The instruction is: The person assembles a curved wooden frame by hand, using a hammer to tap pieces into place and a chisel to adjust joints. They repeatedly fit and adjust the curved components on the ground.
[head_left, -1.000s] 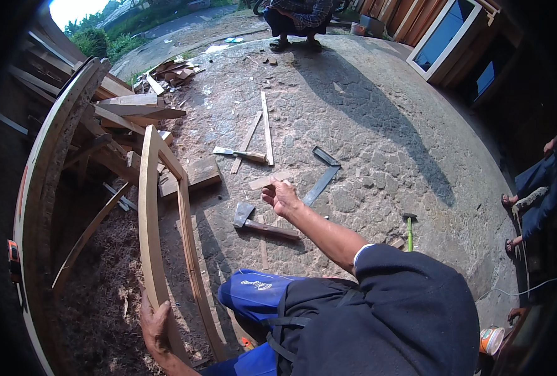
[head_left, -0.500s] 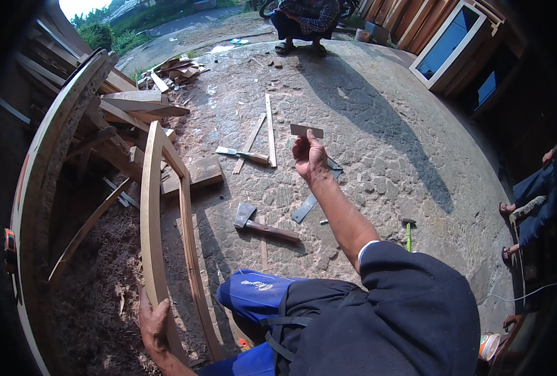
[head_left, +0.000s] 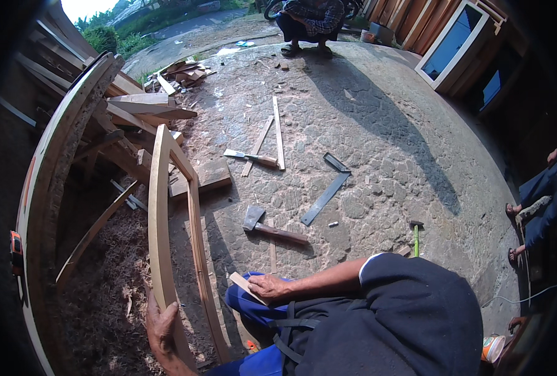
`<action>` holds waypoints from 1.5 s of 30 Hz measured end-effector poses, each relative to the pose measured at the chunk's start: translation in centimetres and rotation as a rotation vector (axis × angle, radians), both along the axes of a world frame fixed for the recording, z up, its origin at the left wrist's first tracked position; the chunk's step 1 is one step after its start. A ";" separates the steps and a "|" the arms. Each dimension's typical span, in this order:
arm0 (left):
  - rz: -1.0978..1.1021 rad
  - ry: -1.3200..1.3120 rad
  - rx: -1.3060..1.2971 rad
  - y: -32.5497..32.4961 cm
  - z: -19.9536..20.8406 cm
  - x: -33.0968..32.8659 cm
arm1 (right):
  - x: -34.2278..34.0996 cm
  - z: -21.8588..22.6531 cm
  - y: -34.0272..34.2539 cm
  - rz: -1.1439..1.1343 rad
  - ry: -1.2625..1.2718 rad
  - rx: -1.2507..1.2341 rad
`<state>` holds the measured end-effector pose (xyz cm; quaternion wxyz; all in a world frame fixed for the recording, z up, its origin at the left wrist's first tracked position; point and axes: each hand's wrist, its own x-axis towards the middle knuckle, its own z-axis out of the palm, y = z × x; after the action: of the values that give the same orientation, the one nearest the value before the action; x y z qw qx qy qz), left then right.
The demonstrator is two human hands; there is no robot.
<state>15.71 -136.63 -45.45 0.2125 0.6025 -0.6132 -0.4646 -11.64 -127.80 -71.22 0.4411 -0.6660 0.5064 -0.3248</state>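
Observation:
My left hand (head_left: 162, 324) is closed around the lower part of a wooden frame (head_left: 160, 219), its thumb over the edge. The narrow rectangular frame stands tilted beside my left leg. My right hand (head_left: 271, 287) rests over my blue-clad knee, closed on a small flat piece of wood (head_left: 243, 284). The far end of that piece sticks out past the fingers. On the ground ahead of the knee lie a hatchet-like tool (head_left: 272, 230) with a wooden handle, a chisel (head_left: 251, 157) across a thin strip, and a metal try square (head_left: 328, 192).
A green-handled hammer (head_left: 416, 237) lies to the right. At the left stand a curved bench edge (head_left: 46, 169) with a tape measure (head_left: 16, 252), a wood block (head_left: 209, 178) and shavings (head_left: 115, 282). One person (head_left: 310, 25) squats ahead; another person's legs (head_left: 532, 203) show at right.
My right hand has come down and back from above the ground to my knee, still holding the flat piece. My left hand stays on the frame. The view has shifted slightly.

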 end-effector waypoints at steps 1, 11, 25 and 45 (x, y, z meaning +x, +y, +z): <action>-0.001 0.018 -0.014 0.0 0.0 -0.1 | -0.2 0.5 -0.2 -0.034 -0.018 0.072; -0.020 -0.005 -0.033 0.0 -0.7 0.3 | -1.4 3.3 -1.4 -0.342 -0.301 0.517; -0.030 0.070 -0.018 -0.2 -0.6 0.0 | -13.7 7.8 -11.9 -0.952 -1.439 0.282; -0.031 0.039 -0.020 -0.2 -0.7 -0.1 | -11.1 3.4 -8.4 -0.878 -1.224 0.427</action>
<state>15.61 -136.85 -46.10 0.2234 0.5815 -0.6229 -0.4732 -22.70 -136.21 -67.84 0.5916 -0.0079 0.4416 -0.6746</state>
